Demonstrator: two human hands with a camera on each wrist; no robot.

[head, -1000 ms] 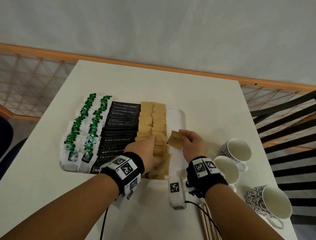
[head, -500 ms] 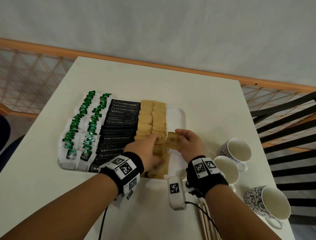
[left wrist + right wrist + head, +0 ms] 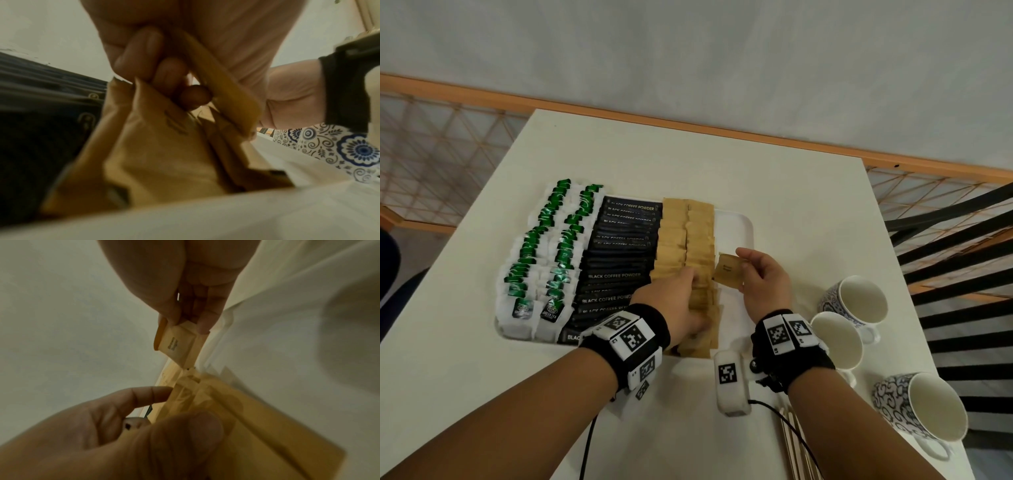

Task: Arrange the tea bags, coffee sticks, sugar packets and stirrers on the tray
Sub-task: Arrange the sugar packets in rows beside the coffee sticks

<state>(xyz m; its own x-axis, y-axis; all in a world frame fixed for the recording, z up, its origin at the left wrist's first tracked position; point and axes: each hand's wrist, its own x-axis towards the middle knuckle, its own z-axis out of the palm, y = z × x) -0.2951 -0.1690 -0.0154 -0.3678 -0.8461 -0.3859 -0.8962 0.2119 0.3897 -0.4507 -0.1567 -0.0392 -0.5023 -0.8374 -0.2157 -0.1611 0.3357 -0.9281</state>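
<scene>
Hands over tray point(image 3: 736, 222) | right hand point(image 3: 763, 284) pinches sugar packet point(image 3: 728, 273), now closer to tray's brown sugar rows point(image 3: 688, 240) | left hand point(image 3: 678, 301) fingers curl into the rows, parting them | insertion seems imminent; stirrers point(image 3: 796, 445) remain off tray.

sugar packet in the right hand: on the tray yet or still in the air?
In the air. The right hand pinches the sugar packet at the sugar rows' right edge, above the tray.
</scene>
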